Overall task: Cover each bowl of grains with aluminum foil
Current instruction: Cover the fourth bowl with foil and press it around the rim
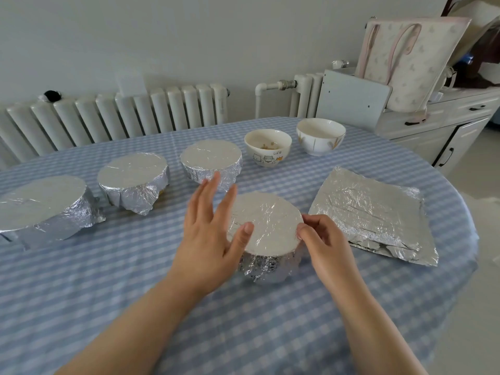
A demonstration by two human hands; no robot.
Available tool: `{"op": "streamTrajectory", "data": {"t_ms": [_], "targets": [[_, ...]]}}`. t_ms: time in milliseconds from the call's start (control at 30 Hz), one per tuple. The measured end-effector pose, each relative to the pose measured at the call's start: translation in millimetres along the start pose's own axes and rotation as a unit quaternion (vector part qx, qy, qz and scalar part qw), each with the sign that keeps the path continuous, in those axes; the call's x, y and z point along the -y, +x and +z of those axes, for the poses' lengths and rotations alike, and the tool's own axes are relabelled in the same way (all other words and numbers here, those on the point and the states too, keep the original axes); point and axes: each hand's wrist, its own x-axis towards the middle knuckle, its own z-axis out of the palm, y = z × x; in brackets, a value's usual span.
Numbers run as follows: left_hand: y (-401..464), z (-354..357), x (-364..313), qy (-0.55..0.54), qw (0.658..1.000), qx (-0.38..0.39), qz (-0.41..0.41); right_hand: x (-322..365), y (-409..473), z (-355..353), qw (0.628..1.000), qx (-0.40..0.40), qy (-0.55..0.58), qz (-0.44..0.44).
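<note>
Surface [270, 320] with blue-white check cloth, carries everything. Foil sheets [376, 215], flat crumpled stack, just beyond and to the right of the right hand, apart from it. Big wrapped bowl [40, 204] far to the left of the left hand, at the frame edge. Second wrapped bowl [134, 177] left of and beyond the left hand. Third wrapped bowl [211, 159] straight beyond the left fingertips, partly hidden by them. Near bowl [267, 226] sits between the two hands, foil smooth on top, crimped down the sides.

Left hand [209, 236]: fingers straight and spread apart, palm against the near bowl's left side, thumb lying on the foil top. Right hand [322, 239]: fingers curled, pinching the foil at the near bowl's right rim.

Two uncovered bowls beyond the right hand, well apart from it: white bowl [319, 136] farther right, contents can't tell; cat bowl [267, 147] just left of it, a little brown grain at the bottom.
</note>
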Motion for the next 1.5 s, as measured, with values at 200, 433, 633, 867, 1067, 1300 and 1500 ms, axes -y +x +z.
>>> {"op": "streamTrajectory", "data": {"t_ms": [200, 433, 633, 867, 1067, 1300, 1500], "targets": [[7.8, 9.0, 10.4, -0.107, 0.989, 0.081, 0.061, 4.1, 2.3, -0.9, 1.0, 0.003, -0.026, -0.006], [5.6, 3.6, 2.5, -0.142, 0.984, 0.108, -0.007, -0.1, -4.5, 4.1, 0.997, -0.02, -0.065, -0.031], [5.6, 5.9, 3.6, -0.134, 0.984, 0.117, -0.016, -7.1, -19.7, 7.6, 0.991, 0.025, 0.127, -0.02], [3.2, 6.3, 4.0, -0.149, 0.981, 0.119, -0.028, -7.9, -10.6, 3.4, 0.98, 0.028, 0.19, 0.056], [1.1, 8.3, 2.3, -0.16, 0.982, 0.099, -0.029, -5.3, -5.2, 12.6, 0.98, -0.021, 0.176, 0.093], [1.0, 10.3, 0.0, -0.154, 0.984, 0.092, -0.02, -1.6, 4.5, 24.1, 0.968, -0.093, 0.191, 0.136], [0.3, 10.7, -0.6, -0.152, 0.984, 0.086, -0.022, 1.1, 8.3, 28.3, 0.968, -0.105, 0.177, 0.143]]}}
